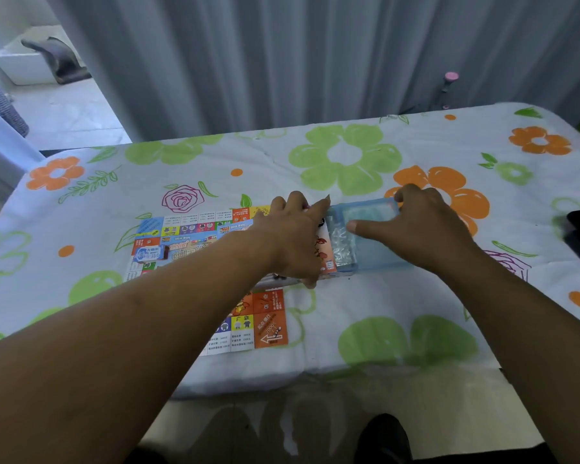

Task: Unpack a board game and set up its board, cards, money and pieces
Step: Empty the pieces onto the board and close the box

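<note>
The blue box sits mid-tabletop just right of the board, & it could tip & spill its shiny bag of bits if pulled too fast, w/ the left hand flat, gripping the box's lid end, & the right hand holding the box's far side.

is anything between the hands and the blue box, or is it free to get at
Nothing visible stands in the way. The right hand already rests on the blue box, fingers over its far edge, and the left hand lies on the orange piece at its left end, beside the game board.
</note>
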`<state>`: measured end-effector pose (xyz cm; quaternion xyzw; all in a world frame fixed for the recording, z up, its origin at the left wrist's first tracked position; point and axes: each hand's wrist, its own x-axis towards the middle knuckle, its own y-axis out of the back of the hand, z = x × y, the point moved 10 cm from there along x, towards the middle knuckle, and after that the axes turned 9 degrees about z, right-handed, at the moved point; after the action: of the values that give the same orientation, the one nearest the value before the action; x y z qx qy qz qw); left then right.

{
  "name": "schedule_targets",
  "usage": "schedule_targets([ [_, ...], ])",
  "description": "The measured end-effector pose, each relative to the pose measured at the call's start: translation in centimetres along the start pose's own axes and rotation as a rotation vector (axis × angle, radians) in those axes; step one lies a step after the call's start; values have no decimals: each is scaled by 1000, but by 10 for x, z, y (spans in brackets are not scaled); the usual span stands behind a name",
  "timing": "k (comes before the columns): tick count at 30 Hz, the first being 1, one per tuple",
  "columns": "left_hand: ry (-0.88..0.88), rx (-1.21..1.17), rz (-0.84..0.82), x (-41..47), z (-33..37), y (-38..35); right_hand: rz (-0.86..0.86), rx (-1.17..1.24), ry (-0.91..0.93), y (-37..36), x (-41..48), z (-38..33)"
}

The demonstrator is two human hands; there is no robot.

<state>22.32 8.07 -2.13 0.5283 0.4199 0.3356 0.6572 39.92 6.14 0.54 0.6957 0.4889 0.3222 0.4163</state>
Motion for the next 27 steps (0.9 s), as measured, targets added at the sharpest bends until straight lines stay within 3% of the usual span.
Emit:
schedule_targets([
  [5,-12,-25,7,0,7,2,41,23,64,-6,-5,-17],
  [13,-9,-47,21,2,11,12,12,389,101,-11,-7,-29],
  [19,17,-85,28,1,8,13,-109,698,107,-11,-10,-31],
  [22,14,-121,42,2,11,18,-155,709,177,-14,-15,-39],
  [27,9,-152,47,4,14,21,-21,658,199,-5,-12,-39],
])
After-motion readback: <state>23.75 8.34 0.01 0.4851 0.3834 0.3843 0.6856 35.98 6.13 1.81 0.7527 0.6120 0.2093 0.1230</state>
